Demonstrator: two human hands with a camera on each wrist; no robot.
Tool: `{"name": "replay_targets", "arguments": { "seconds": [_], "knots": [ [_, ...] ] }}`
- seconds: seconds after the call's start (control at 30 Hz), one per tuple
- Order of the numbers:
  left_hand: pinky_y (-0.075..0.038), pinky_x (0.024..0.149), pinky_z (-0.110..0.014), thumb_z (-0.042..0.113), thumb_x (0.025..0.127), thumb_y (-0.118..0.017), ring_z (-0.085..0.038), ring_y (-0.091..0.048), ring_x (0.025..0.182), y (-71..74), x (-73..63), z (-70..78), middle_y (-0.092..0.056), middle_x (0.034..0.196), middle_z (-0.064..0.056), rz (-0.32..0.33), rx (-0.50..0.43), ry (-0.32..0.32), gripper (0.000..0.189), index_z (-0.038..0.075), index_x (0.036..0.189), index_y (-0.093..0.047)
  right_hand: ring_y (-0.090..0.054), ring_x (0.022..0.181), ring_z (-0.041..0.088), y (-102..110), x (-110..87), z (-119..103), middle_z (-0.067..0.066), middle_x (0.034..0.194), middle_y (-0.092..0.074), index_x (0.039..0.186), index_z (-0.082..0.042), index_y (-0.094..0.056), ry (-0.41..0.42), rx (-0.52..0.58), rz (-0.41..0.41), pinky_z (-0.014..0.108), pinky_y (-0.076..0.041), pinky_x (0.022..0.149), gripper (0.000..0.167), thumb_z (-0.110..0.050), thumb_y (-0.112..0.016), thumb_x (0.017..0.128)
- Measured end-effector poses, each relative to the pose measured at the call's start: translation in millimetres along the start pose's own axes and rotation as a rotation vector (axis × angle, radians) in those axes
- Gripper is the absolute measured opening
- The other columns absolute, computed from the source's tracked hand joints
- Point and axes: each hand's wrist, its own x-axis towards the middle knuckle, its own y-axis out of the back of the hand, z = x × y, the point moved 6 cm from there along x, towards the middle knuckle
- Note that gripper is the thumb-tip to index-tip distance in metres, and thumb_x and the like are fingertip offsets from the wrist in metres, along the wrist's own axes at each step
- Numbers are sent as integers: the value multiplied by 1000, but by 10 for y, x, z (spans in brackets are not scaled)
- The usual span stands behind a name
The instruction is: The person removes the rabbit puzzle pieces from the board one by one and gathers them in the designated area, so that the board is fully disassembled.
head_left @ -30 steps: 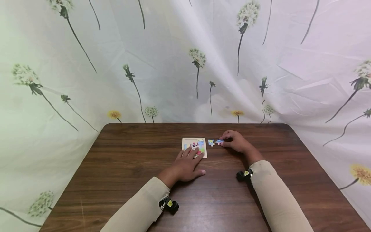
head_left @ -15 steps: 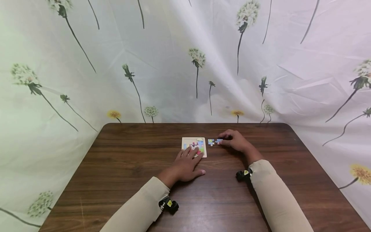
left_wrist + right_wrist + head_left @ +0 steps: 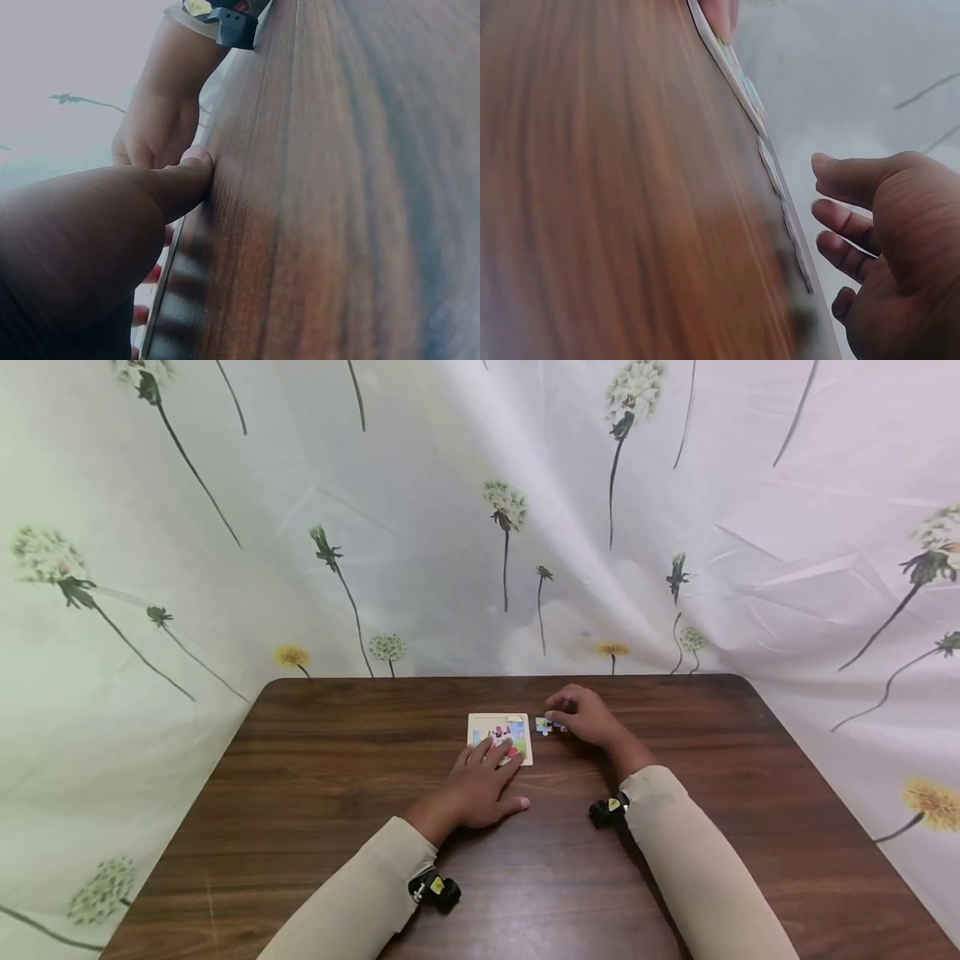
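In the head view a small square puzzle board with a pale frame and a colourful cartoon picture lies on the table. My left hand rests on its lower part with fingers spread, hiding some of the picture. Two blue jigsaw pieces lie just right of the board: the left piece shows, while the right piece is partly hidden under the hand in the head view. My right hand hovers over them, fingers loosely bent. In the right wrist view its thumb and fingertips are apart, with nothing between them.
The brown wooden table reaches to a white curtain printed with dandelions at its back and sides. Black wrist cameras are strapped over both beige sleeves.
My right hand has let go of the right jigsaw piece, risen a little and moved left over the pieces. My left hand has stayed on the board.
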Motion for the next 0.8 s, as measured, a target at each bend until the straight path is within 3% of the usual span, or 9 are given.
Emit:
{"name": "replay_targets", "arguments": {
  "seconds": [0.17, 0.57, 0.8],
  "knots": [
    [-10, 138, -62, 66, 108, -53, -38, -7, 173, -3, 17, -12, -14, 186, -4, -11, 7, 6, 80, 28, 175, -30, -68, 108, 29, -109, 51, -97, 14, 117, -74, 118, -4, -80, 20, -11, -14, 46, -55, 98, 19, -13, -79, 101],
    [-11, 137, -64, 67, 108, -53, -38, -7, 173, -44, 17, -37, -15, 186, -4, 10, -4, -6, 80, 28, 175, -30, -66, 112, 27, -327, 113, -221, 10, 119, -72, 119, -8, -82, 21, -74, -56, 51, -53, 104, 18, -15, -79, 102],
    [-11, 137, -64, 68, 108, -52, -38, -7, 173, -42, 19, -36, -15, 186, -4, 9, -4, -5, 81, 28, 175, -31, -57, 129, 35, -404, 99, -264, 14, 133, -64, 125, -12, -82, 5, -137, -101, 75, -30, 119, 26, -25, -79, 103]
  ]
}}
